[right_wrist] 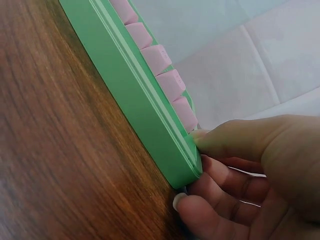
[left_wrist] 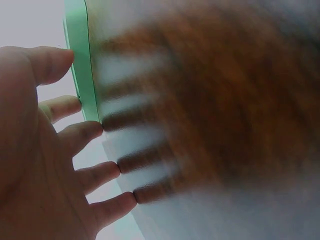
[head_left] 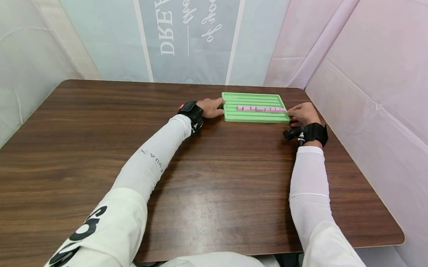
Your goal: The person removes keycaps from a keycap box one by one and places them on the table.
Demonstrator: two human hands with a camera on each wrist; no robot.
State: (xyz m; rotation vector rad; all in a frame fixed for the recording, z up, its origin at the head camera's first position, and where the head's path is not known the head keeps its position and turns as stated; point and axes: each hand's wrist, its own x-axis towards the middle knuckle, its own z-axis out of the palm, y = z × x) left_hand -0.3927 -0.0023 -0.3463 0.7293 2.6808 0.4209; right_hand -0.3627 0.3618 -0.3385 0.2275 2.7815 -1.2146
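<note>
Several pink blocks point(head_left: 260, 109) could spill, I judge, if my right hand point(head_left: 305, 113), pinching the green tray point(head_left: 255, 117) right of frame centre, tips it off my outspread left hand point(head_left: 211, 108).

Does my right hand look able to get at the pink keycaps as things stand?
Probably yes: your right hand grips the tray at its right end, beside the pink keycaps, and nothing covers them, though it may need to loosen its hold first.

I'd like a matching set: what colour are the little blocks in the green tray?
Pale pink; the little blocks show best in the right wrist view.
</note>
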